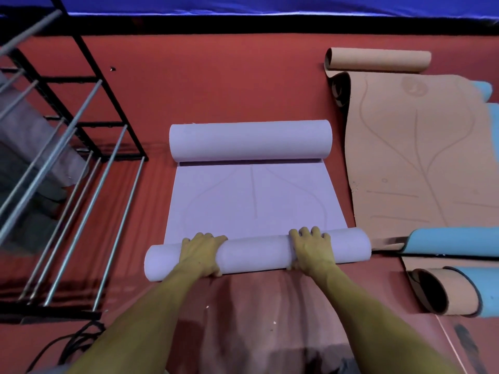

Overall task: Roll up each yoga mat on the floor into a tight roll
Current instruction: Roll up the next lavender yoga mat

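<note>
Lilac yoga mat (251, 201) lies on red floor (216, 85), curled at both ends. Left hand (202, 253) and right hand (310, 249) both wrap fingers over the near roll (256, 253) at 6 o'clock. Tan mat (410, 157) at 3 o'clock; metal rack (81, 147) at 9.

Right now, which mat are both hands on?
The lilac mat in the centre: left hand and right hand grip its near roll. The tan mat and blue mat lie untouched.
</note>
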